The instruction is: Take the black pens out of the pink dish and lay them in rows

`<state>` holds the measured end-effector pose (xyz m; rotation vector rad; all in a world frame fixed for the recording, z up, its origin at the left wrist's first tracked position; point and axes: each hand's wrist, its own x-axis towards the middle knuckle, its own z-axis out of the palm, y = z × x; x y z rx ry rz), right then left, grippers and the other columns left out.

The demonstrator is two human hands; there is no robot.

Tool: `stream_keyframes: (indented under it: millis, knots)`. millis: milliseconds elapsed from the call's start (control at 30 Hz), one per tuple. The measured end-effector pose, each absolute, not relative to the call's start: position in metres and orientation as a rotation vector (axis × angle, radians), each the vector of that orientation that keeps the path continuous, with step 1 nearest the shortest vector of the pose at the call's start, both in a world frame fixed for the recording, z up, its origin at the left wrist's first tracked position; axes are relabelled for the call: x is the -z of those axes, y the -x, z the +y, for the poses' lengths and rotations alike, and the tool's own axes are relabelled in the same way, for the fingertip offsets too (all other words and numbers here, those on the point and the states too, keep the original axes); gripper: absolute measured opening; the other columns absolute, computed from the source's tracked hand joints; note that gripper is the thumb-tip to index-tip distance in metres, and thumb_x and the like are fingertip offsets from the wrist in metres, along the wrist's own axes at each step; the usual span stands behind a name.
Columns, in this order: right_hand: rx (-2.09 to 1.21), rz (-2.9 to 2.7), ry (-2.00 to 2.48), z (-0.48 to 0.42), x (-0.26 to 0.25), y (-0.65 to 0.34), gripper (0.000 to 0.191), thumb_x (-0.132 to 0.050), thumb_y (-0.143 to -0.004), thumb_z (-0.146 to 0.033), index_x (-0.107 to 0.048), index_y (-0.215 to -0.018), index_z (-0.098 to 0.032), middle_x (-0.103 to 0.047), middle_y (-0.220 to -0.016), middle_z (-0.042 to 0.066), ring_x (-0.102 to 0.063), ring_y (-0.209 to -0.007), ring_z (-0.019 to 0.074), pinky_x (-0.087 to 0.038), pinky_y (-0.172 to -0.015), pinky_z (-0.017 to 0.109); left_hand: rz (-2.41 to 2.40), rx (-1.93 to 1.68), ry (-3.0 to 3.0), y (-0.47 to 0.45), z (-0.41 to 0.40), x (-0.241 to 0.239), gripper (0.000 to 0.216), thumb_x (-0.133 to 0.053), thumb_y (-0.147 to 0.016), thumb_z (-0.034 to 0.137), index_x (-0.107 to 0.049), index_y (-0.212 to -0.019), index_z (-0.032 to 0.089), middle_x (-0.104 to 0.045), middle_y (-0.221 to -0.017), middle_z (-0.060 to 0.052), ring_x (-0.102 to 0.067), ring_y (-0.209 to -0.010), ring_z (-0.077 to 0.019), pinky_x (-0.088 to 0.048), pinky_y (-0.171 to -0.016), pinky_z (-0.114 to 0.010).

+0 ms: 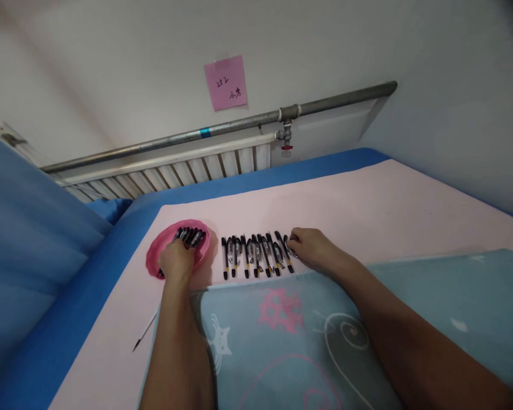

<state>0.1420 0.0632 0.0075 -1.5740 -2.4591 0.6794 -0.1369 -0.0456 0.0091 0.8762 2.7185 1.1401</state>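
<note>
My left hand (177, 261) reaches into a pink scalloped bowl (150, 256), its fingers curled down and partly hidden. Several black pens (190, 234) lie bunched in the bowl just beyond those fingers. To the right of the bowl runs a row of long black pens (246, 256) with gold bands, laid side by side. Between them sit shorter black pieces with clear plastic (277, 250). At the row's right end my right hand (305, 245) is closed, fingertips pinched on a small black piece with clear plastic, mostly hidden.
A thin pen refill (145, 332) lies left of my left forearm on the pink sheet (346, 205). A blue patterned blanket (256, 341) covers the near side. Behind are a radiator (188, 169), a metal pipe (239, 124) and a pink note (226, 83); a blue curtain (29, 228) hangs left.
</note>
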Motion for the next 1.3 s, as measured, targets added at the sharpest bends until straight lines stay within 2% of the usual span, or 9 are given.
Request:
stream_keyframes:
  millis: [167, 267, 400, 500, 700, 767, 900, 1067, 1300]
  knots:
    - [-0.705, -2.444, 1.557, 0.063, -0.006, -0.143, 0.017, -0.046, -0.077, -0.022, -0.061, -0.074, -0.014, -0.063, -0.074, 0.008, -0.053, -0.066, 0.0149, -0.031, -0.056, 0.022, 2.717, -1.164, -0.900, 0.134, -0.048, -0.016, 0.016, -0.068, -0.049, 0.018, -0.052, -0.050, 0.021, -0.061, -0.063, -0.011, -0.054, -0.095, -0.0384, -0.034, -0.080, -0.048]
    - [-0.667, -2.460, 1.545, 0.065, -0.002, -0.144, 0.018, -0.046, -0.076, -0.023, -0.062, -0.075, -0.014, -0.063, -0.074, 0.008, -0.053, -0.068, 0.0155, -0.031, -0.057, 0.023, 2.640, -1.324, -0.906, 0.129, -0.050, -0.021, 0.013, -0.066, -0.058, 0.029, -0.056, -0.059, 0.020, -0.061, -0.066, -0.009, -0.057, -0.085, -0.0315, -0.039, -0.073, -0.041]
    - [-0.662, -2.447, 1.547, 0.068, 0.000, -0.145, 0.019, -0.046, -0.076, -0.024, -0.062, -0.075, -0.015, -0.062, -0.072, 0.008, -0.053, -0.067, 0.0160, -0.031, -0.057, 0.023, 1.852, -1.747, -0.765, 0.104, -0.045, -0.024, 0.020, -0.067, -0.062, 0.034, -0.060, -0.071, 0.017, -0.057, -0.062, 0.000, -0.053, -0.056, -0.0121, -0.039, -0.054, -0.025]
    - [-0.709, -2.346, 1.530, 0.066, -0.007, -0.145, 0.018, -0.046, -0.076, -0.021, -0.062, -0.075, -0.014, -0.061, -0.069, 0.006, -0.052, -0.066, 0.0148, -0.032, -0.058, 0.023, 1.360, -1.718, -0.692, 0.073, -0.037, -0.024, 0.023, -0.072, -0.058, 0.029, -0.060, -0.071, 0.015, -0.054, -0.058, 0.003, -0.046, -0.048, -0.0061, -0.037, -0.048, -0.020]
    - [-1.505, -2.049, 1.020, 0.039, -0.030, -0.133, 0.026, -0.046, -0.081, -0.037, -0.060, -0.079, -0.015, -0.051, -0.055, -0.003, -0.045, -0.049, 0.0089, -0.033, -0.047, 0.020, 1.114, -1.562, -0.646, 0.022, -0.029, -0.020, 0.023, -0.073, -0.059, 0.027, -0.062, -0.073, 0.013, -0.060, -0.064, 0.000, -0.052, -0.054, -0.0079, -0.039, -0.050, -0.020]
    - [-1.679, -1.994, 0.910, 0.031, -0.032, -0.129, 0.022, -0.050, -0.078, -0.035, -0.059, -0.080, -0.015, -0.048, -0.052, -0.005, -0.041, -0.045, 0.0073, -0.031, -0.044, 0.019, 1.114, -1.567, -0.631, 0.015, -0.028, -0.018, 0.022, -0.074, -0.058, 0.026, -0.062, -0.072, 0.013, -0.061, -0.064, 0.000, -0.053, -0.054, -0.0078, -0.039, -0.050, -0.020]
    - [-1.727, -1.963, 0.893, 0.025, -0.031, -0.125, 0.013, -0.051, -0.076, -0.025, -0.057, -0.075, -0.014, -0.048, -0.051, -0.005, -0.039, -0.044, 0.0054, -0.030, -0.044, 0.018, 1.145, -1.550, -0.646, 0.015, -0.027, -0.016, 0.023, -0.074, -0.058, 0.026, -0.063, -0.073, 0.013, -0.063, -0.066, -0.001, -0.054, -0.056, -0.0073, -0.039, -0.053, -0.019]
    - [-1.677, -2.101, 0.867, 0.023, -0.030, -0.127, 0.014, -0.051, -0.076, -0.027, -0.058, -0.072, -0.015, -0.046, -0.052, -0.005, -0.039, -0.045, 0.0057, -0.028, -0.043, 0.017, 1.100, -1.606, -0.556, 0.025, -0.026, -0.018, 0.038, -0.068, -0.065, 0.038, -0.061, -0.093, 0.014, -0.067, -0.082, -0.007, -0.062, -0.071, -0.0140, -0.046, -0.066, -0.026]
    - [-1.672, -2.209, 0.847, 0.022, -0.033, -0.129, 0.012, -0.052, -0.074, -0.024, -0.057, -0.069, -0.015, -0.046, -0.054, -0.004, -0.041, -0.047, 0.0060, -0.030, -0.042, 0.017, 1.134, -1.805, -0.377, 0.047, -0.026, -0.021, 0.020, -0.065, -0.067, 0.025, -0.059, -0.083, 0.014, -0.067, -0.076, -0.005, -0.063, -0.072, -0.0141, -0.047, -0.068, -0.026]
